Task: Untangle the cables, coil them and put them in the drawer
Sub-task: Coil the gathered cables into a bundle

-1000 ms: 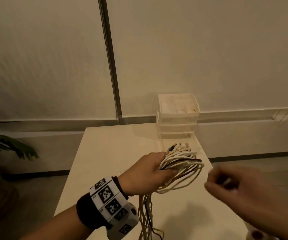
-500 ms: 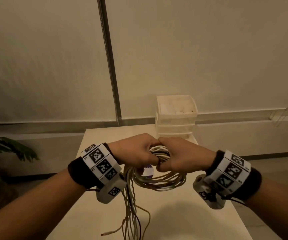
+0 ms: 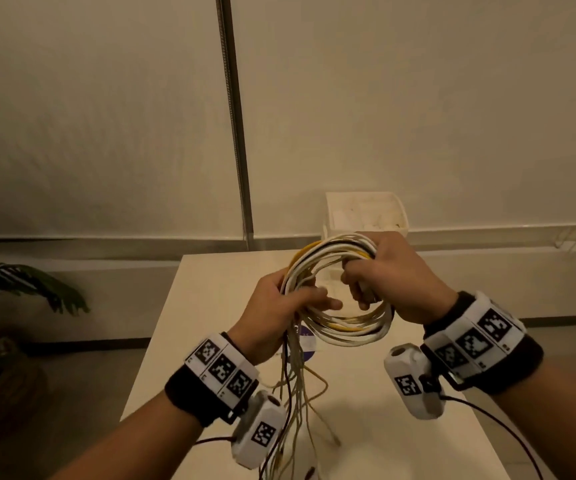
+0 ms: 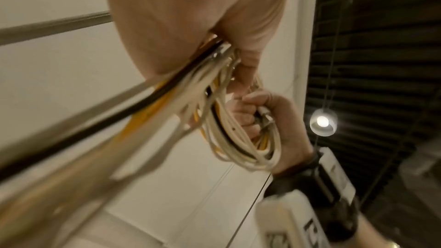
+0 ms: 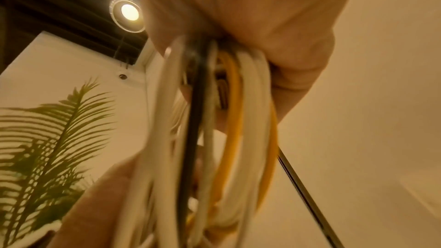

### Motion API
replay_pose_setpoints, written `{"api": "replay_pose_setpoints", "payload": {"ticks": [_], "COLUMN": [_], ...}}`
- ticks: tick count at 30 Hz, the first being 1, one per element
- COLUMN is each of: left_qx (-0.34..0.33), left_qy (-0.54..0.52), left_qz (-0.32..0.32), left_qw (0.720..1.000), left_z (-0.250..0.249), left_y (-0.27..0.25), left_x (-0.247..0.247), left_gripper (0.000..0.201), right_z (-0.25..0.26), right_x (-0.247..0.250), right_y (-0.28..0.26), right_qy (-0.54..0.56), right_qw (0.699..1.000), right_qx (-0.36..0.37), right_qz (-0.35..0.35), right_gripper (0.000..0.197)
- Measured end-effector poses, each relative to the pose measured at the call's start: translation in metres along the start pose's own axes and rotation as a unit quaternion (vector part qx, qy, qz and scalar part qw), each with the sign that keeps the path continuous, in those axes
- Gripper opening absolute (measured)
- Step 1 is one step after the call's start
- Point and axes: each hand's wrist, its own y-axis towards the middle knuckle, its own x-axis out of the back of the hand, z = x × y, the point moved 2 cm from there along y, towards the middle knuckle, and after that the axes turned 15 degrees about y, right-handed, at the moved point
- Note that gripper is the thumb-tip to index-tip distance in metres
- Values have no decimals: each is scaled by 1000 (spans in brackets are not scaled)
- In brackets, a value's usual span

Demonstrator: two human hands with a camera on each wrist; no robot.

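Observation:
A coil of white, yellow and black cables [image 3: 342, 327] hangs in the air above the white table [image 3: 401, 403]. My left hand [image 3: 281, 308] grips the coil's left side, its thumb lying across the strands. My right hand [image 3: 388, 277] grips the coil's upper right side with curled fingers. Loose cable ends [image 3: 293, 403] trail down from the left hand toward the table's near edge. The left wrist view shows the coil [image 4: 229, 127] held in the right hand [image 4: 264, 114]. The right wrist view shows the strands [image 5: 214, 129] running out of my right hand [image 5: 250, 31]. A white drawer unit [image 3: 366, 213] stands behind the coil.
The drawer unit sits at the table's far edge against the wall, its top tray holding pale items. A round purple thing [image 3: 305, 344] lies on the table under the coil. A potted plant [image 3: 6, 289] stands on the floor to the left.
The hands have moved apart and the coil has opened into a wider ring. The right hand now grips the top right instead of meeting the left hand at the middle.

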Motion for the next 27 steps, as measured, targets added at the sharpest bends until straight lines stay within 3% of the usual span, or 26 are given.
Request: {"api": "replay_pose_setpoints", "payload": {"ticks": [1, 4, 7, 9, 13, 17, 19, 22, 24, 27], "left_qx": [4, 9, 24, 21, -13, -48, -74, -84, -53, -18], "left_qy": [-34, -68, -45, -17, 64, 140, 209, 270, 239, 194], "left_qz": [-9, -50, -72, -67, -57, -29, -20, -10, 0, 30], "left_qw": [999, 996, 996, 997, 996, 989, 975, 959, 970, 980], "left_z": [-3, -16, -19, -21, -27, -34, -40, -50, -54, -57], "left_y": [1, 7, 11, 11, 8, 6, 6, 10, 15, 18], "left_x": [-2, -7, -9, -9, -9, -10, -11, -11, -7, -1], "left_gripper": [8, 26, 37, 41, 28, 36, 29, 23, 22, 19], "right_z": [-3, -12, -18, -20, -16, 1, 9, 18, 18, 15], "right_x": [1, -1, -2, 2, 15, 24, 21, 6, 0, -4], "right_y": [0, -5, -10, -14, -21, -21, -20, -15, -10, -6], "right_qy": [35, 126, 132, 80, -50, -135, -169, -180, -124, -55], "right_qw": [999, 992, 991, 997, 997, 985, 980, 977, 989, 998], "right_qx": [-8, -15, -13, -8, -33, -42, -31, -10, 1, 13], "right_qz": [-5, -11, -22, -17, 57, 98, 101, 116, 79, 25], "right_gripper": [17, 16, 13, 6, 11, 40, 51, 28, 16, 12]}}
